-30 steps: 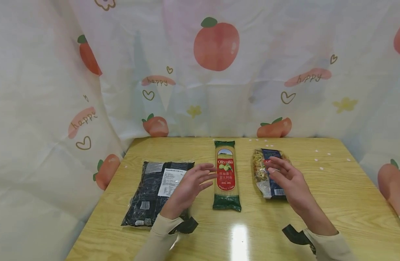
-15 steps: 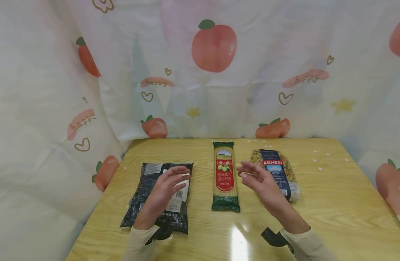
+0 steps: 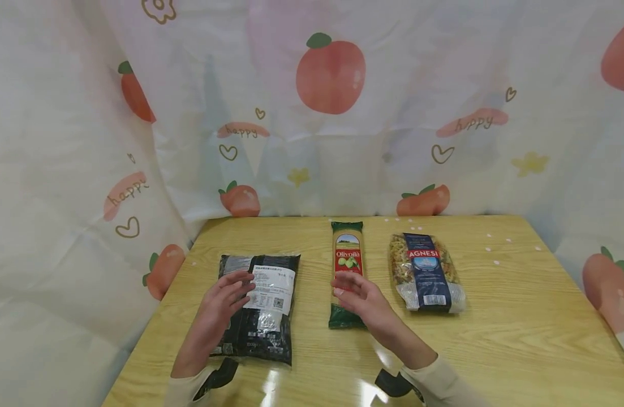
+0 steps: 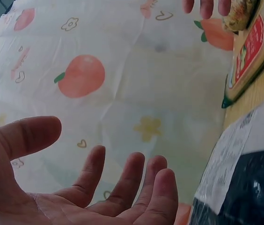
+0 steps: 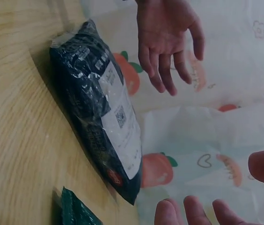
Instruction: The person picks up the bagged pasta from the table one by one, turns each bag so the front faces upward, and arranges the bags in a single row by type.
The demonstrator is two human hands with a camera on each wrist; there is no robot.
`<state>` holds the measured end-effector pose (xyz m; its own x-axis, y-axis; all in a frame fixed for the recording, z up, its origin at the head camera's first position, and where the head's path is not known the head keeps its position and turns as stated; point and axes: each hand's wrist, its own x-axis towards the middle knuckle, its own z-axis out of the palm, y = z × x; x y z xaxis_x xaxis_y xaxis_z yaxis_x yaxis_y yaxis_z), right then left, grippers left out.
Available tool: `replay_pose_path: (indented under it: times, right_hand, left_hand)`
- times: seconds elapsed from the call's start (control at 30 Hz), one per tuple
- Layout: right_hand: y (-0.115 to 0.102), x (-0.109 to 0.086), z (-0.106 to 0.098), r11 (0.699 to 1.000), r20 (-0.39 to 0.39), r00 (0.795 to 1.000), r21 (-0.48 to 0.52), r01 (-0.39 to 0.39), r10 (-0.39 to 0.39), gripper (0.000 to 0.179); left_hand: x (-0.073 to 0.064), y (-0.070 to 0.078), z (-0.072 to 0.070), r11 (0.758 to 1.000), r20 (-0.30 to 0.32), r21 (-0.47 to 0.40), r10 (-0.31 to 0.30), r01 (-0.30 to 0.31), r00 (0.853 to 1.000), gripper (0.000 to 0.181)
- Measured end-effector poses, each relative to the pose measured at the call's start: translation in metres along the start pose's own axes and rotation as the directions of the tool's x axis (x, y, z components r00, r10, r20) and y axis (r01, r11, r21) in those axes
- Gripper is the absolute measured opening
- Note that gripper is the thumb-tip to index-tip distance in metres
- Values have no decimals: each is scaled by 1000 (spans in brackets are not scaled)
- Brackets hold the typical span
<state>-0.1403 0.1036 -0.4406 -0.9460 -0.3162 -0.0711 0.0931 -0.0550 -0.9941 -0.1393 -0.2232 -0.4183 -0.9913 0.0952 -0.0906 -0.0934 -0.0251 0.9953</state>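
Observation:
My left hand [image 3: 215, 316] hovers over the left side of a black plastic package [image 3: 263, 339] with a white label, its fingers loosely extended and holding nothing. Above the lower half of a spaghetti packet [image 3: 347, 243] with green ends and a red label hangs my right hand [image 3: 375, 311], relaxed and also without anything in it. That hand hides part of the spaghetti's label. To its right lies a pasta bag [image 3: 426, 277] marked AGNESI, with a dark blue band. In the right wrist view, my left hand [image 5: 167, 42] is raised clear of the black package [image 5: 94, 98].
All three packages lie flat in a row on a wood-grain table [image 3: 520, 339]. A white curtain [image 3: 368, 158] printed with fruit and hearts hangs along the back and both sides. Small white petal-like spots [image 3: 489, 249] dot the table at the back right.
Both hands have moved left: the left from beside the spaghetti to over the black package's left side, the right from over the AGNESI bag to above the spaghetti. The packages appear unmoved.

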Motion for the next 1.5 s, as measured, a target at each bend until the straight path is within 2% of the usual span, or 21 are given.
replay_pose_path:
  times: [0.13, 0.23, 0.47, 0.57, 0.73, 0.87, 0.97, 1.17, 1.33, 1.5]
  right_hand:
    - [11, 4, 9, 1000, 37, 999, 15, -25, 24, 56]
    - [17, 6, 16, 998, 56, 997, 27, -53, 52, 59]
    - [34, 9, 29, 991, 99, 987, 24, -129, 126, 63]
    - [40, 11, 33, 987, 115, 981, 25, -161, 158, 65]
    - [48, 12, 42, 978, 147, 971, 70, -199, 187, 69]
    - [52, 11, 50, 969, 176, 964, 113, -219, 197, 71]
    - [54, 11, 55, 961, 192, 959, 145, -236, 207, 73]
    - [57, 9, 63, 936, 231, 944, 208, -285, 236, 79]
    - [60, 9, 65, 915, 268, 932, 256, -313, 244, 82]
    - [61, 12, 65, 898, 284, 926, 292, -330, 248, 84]
  left_hand:
    - [-4, -4, -17, 1000, -74, 24, 8, -6, 997, 44]
    - [-7, -7, -32, 998, -148, 63, -9, 18, 989, 42]
    - [-9, -22, -61, 981, -264, 141, -95, 136, 960, 53]
    - [-9, -30, -69, 968, -283, 180, -119, 174, 952, 55]
    - [-8, -42, -78, 946, -269, 236, -157, 223, 950, 62]
    - [-7, -50, -83, 918, -284, 266, -217, 294, 934, 67]
    - [-5, -55, -85, 897, -272, 281, -267, 342, 924, 71]
    - [-8, -59, -85, 867, -227, 339, -300, 364, 926, 83]
    - [-10, -58, -83, 845, -195, 367, -339, 389, 920, 93]
    - [-8, -60, -84, 839, -188, 372, -350, 397, 918, 96]
